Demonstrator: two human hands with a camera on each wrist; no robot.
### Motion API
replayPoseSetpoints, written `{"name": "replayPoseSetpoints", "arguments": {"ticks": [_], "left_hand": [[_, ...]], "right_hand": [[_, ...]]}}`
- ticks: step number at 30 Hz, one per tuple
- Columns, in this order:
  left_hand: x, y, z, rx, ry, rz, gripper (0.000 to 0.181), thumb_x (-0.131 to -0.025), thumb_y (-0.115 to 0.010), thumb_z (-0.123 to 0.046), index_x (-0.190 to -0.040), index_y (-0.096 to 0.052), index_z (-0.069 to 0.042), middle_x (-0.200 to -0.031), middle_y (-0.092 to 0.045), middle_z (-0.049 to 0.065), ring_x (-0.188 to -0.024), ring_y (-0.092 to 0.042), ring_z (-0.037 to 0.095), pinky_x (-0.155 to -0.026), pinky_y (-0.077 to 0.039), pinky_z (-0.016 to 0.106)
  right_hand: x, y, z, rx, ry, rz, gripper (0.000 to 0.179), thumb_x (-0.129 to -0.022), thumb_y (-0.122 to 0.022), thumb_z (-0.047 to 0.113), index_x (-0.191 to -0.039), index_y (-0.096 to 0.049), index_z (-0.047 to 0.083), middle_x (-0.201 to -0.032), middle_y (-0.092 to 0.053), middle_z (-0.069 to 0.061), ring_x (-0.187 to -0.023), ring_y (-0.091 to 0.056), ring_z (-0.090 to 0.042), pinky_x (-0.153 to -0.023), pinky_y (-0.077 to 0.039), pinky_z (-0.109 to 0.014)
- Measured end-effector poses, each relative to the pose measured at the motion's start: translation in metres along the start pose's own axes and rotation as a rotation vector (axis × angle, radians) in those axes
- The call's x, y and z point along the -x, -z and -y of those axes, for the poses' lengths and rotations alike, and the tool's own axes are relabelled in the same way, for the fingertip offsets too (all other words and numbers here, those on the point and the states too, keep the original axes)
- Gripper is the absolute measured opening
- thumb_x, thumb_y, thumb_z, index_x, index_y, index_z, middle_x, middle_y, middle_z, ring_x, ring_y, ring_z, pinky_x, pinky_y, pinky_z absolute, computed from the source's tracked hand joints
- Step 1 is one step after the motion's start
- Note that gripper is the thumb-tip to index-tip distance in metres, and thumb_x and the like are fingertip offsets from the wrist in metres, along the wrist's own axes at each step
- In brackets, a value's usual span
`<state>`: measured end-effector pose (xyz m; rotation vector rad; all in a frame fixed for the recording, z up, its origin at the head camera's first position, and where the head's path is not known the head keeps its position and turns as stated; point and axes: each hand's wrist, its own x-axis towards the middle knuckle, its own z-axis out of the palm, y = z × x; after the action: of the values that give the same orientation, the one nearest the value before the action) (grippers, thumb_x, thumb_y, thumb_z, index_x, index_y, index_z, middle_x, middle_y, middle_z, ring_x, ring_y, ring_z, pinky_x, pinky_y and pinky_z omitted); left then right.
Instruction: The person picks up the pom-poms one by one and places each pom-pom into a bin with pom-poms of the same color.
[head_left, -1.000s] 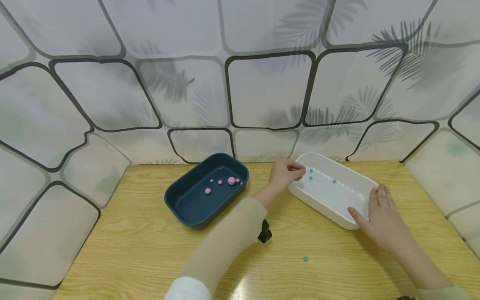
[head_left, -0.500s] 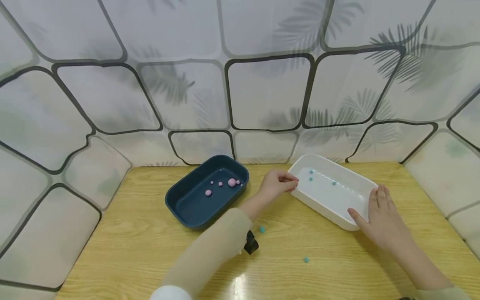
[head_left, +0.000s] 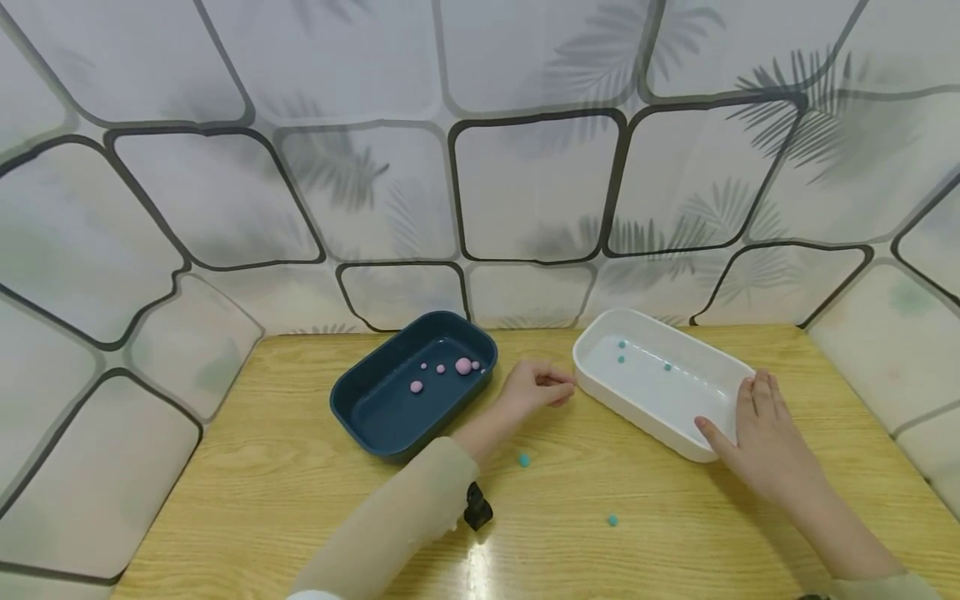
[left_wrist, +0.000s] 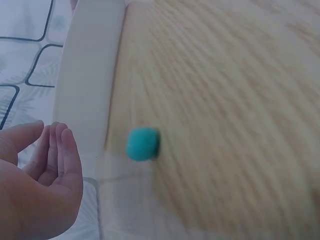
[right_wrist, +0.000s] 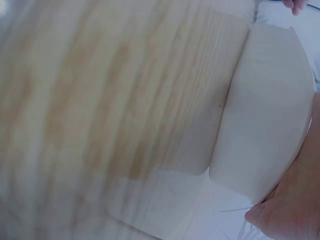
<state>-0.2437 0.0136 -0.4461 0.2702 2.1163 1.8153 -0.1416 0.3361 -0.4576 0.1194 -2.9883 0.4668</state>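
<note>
My left hand (head_left: pixel 534 385) is over the table between the two dishes, its fingertips right at the left end of the white dish (head_left: pixel 641 413). In the left wrist view its thumb and loosely bent fingers (left_wrist: pixel 70 152) have a gap between them and hold nothing. Below that hand, a teal ball (head_left: pixel 524 460) lies on the wood. My right hand (head_left: pixel 776 446) rests on the right end of the white dish, fingers straight along the rim and thumb over the near edge. Inside the white dish lie several small teal balls (head_left: pixel 667 367).
A dark blue dish (head_left: pixel 367 437) stands on the left with several pink balls (head_left: pixel 463 367) of different sizes in it. Another teal ball (head_left: pixel 612 520) is near the front of the wooden table (head_left: pixel 247 492). A patterned covering (head_left: pixel 540 183) rises behind.
My left hand has drawn back from over the white dish, leftward and toward me, which uncovers a teal ball on the table. The right hand has stayed on the dish.
</note>
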Motion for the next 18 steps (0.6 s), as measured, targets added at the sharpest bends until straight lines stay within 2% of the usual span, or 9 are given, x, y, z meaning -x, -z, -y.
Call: {"name": "replayPoseSetpoints", "arguments": {"ticks": [4, 10, 18], "left_hand": [[0.004, 0.005, 0.011, -0.013, 0.003, -0.015, 0.018, -0.097, -0.073, 0.002, -0.112, -0.076, 0.012, -0.106, -0.079, 0.028, -0.080, -0.072, 0.008, -0.083, -0.067, 0.029], [0.010, 0.013, 0.028, -0.051, -0.001, -0.020, 0.018, -0.097, -0.074, 0.000, -0.111, -0.077, 0.011, -0.100, -0.080, 0.023, -0.075, -0.067, 0.003, -0.077, -0.063, 0.022], [0.021, 0.022, 0.037, -0.071, -0.010, -0.006, 0.018, -0.097, -0.074, -0.001, -0.110, -0.076, 0.012, -0.101, -0.080, 0.024, -0.078, -0.070, 0.005, -0.078, -0.063, 0.023]], "right_hand": [[0.000, 0.000, 0.001, -0.006, -0.004, 0.009, 0.100, -0.111, -0.045, 0.051, -0.152, -0.008, -0.032, -0.164, 0.005, -0.051, -0.156, 0.005, -0.064, -0.130, 0.002, -0.068], [0.001, 0.001, 0.002, -0.007, -0.002, 0.016, 0.100, -0.111, -0.045, 0.051, -0.151, -0.008, -0.033, -0.163, 0.005, -0.051, -0.156, 0.005, -0.064, -0.130, 0.003, -0.067], [0.000, 0.001, 0.001, -0.006, 0.002, 0.009, 0.100, -0.111, -0.046, 0.050, -0.150, -0.009, -0.034, -0.163, 0.004, -0.052, -0.156, 0.003, -0.065, -0.131, 0.005, -0.066]]}}
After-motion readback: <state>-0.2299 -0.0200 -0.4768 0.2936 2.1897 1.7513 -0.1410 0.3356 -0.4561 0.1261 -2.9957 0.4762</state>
